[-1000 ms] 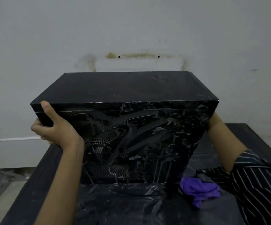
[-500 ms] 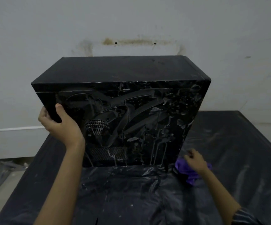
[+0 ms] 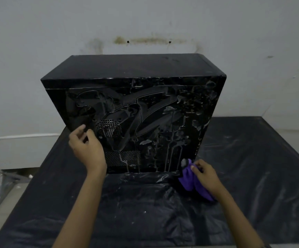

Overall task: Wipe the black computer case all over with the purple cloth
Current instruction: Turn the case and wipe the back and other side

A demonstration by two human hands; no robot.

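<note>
Two hands, one case, one cloth, that's pretty much the whole scene. Starting left: the left hand (image 3: 88,149) sits at about 8 o'clock on the near face of the black computer case (image 3: 136,108), fingers loosely bent and not wrapped round anything. I can't tell if the tips actually touch the panel or hang just off it. My guess is it's there to steady the box once the rubbing starts.

The case stands upright mid-table (image 3: 261,158), close to the wall (image 3: 37,51), so the top and near face are both easy to reach. That near face is streaky and drippy, so I'd say the wiping has barely begun.

Down at 5 o'clock of that face, by the bottom corner, the right hand (image 3: 206,176) has the purple cloth (image 3: 188,181) bunched tight in its fingers. The cloth is just beside or touching the case and trails onto the table. Looks like a start from the low corner.

Counts:
- Two mesh vents on the near face, a round vent (image 3: 109,127) and a rectangular vent (image 3: 123,158)
- Two small holes (image 3: 128,41) in the wall at 12 o'clock
</note>
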